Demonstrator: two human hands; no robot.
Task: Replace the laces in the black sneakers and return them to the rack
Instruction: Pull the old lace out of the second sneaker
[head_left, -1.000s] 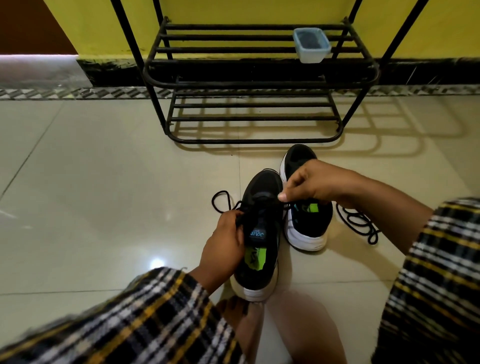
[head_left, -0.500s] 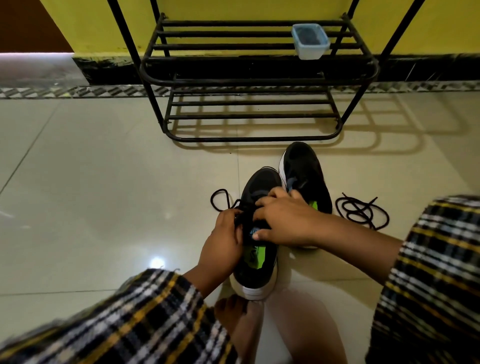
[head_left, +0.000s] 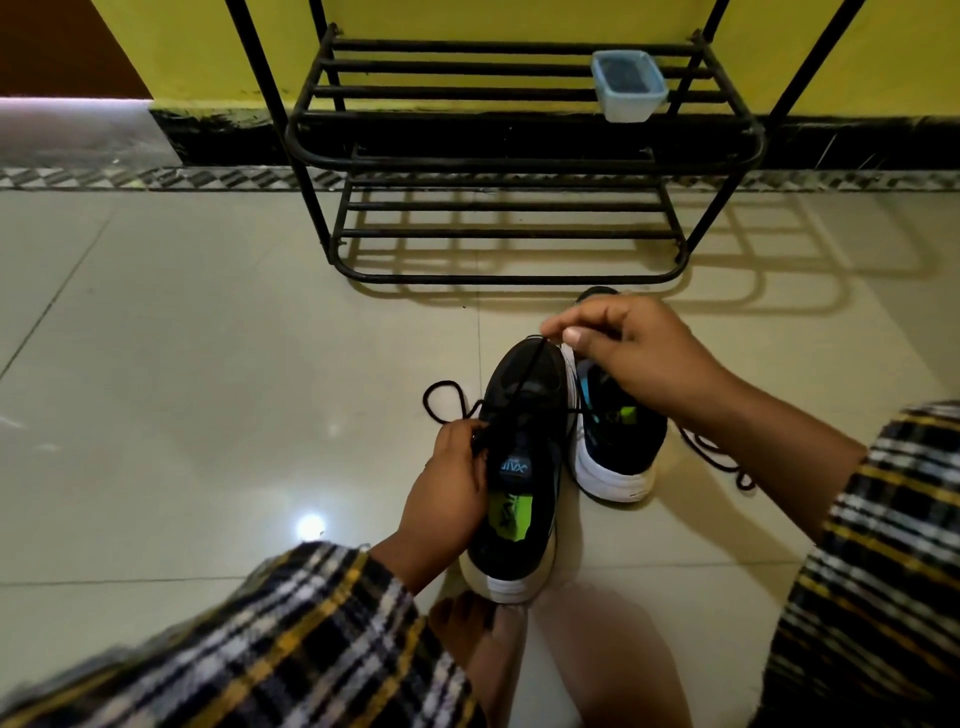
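- The right hand (head_left: 639, 358) pinches a thin black lace (head_left: 524, 384) between thumb and forefinger above the toe of the near black sneaker with the white sole (head_left: 519, 467), other fingers curled. The strand runs taut from the eyelets — a hard tug could likely pull it right through or drag the shoe forward.
- The left hand (head_left: 449, 493) grips that sneaker's left side at the eyelets, fingers curled round the upper. If this hold loosens, I judge the shoe twists and the lacing goes uneven.
- The second black sneaker (head_left: 618, 447) stands just right of the first, touching it; a loose black lace (head_left: 719, 457) lies on the glossy cream floor tiles (head_left: 208, 389) at its right, and could tangle under the forearm.
- The black metal shoe rack (head_left: 509, 156) stands far, against the yellow wall — both shoes are still off it.
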